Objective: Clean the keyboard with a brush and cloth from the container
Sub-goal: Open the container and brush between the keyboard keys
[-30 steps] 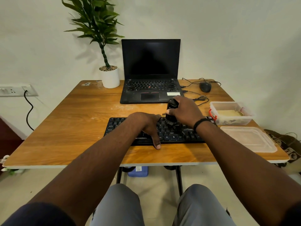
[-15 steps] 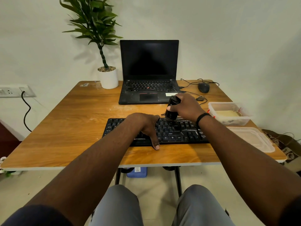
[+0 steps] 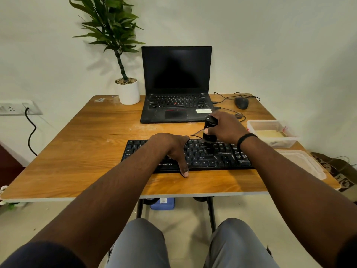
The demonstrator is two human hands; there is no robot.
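While brush point(image 3: 209, 130) works, laptop point(image 3: 176, 105) behind kbd point(image 3: 212, 155)

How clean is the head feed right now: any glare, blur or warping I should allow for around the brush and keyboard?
Head view: soft, even light; faint sheen on the keyboard keys. The brush in the right hand is dark, its bristles hard to make out. Wide-angle warp bows the table edges. Left hand sharp.

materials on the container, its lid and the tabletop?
Container: clear, slightly frosted plastic by the look; its contents show through the walls.
Lid: the same translucent plastic, lying flat beside it on the table.
Tabletop: wood-grain surface, semi-gloss; the pale front edge suggests a laminate or veneer over board rather than solid wood, though that is uncertain.
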